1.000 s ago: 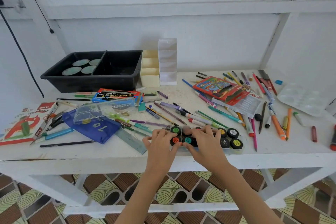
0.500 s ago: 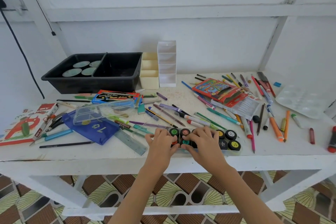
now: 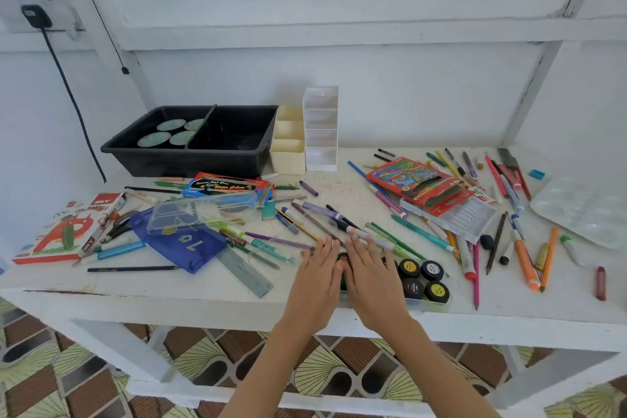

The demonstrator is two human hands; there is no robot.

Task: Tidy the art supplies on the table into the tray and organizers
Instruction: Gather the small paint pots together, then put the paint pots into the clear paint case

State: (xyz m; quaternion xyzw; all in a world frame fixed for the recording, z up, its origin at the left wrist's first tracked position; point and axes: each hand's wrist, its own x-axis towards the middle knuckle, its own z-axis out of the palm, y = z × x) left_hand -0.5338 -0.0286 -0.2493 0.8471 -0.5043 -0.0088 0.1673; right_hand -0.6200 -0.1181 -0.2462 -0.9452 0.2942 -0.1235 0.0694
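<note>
Against a white plank wall, a white-painted wooden tabletop (image 3: 339, 187) is carrying a wide scatter of art supplies, and its paint is looking scuffed along the front edge. Beneath it, a floor (image 3: 356, 366) of brown and green patterned tiles is showing between the legs. At 11 o'clock a black plastic tray (image 3: 190, 161) with two compartments is sitting, with round discs lying in the left one. Just beside it, a cream organizer (image 3: 288, 156) and a taller white organizer (image 3: 321, 132) are standing by the wall at 12 o'clock. A bare patch is lying open in front of them, and a bare strip is running along the front edge at 7 o'clock. At 6 o'clock the paint pots (image 3: 412, 287), round black-lidded jars in a shallow clear holder, are sitting close to the front edge. The left hand (image 3: 317, 282) and right hand (image 3: 371, 276) are lying flat side by side over their left half, fingers straight, gripping nothing. Pens and pencils (image 3: 422, 232) are crowding from 1 to 4 o'clock, with a white moulded palette (image 3: 583, 210) lying at 3 o'clock.
</note>
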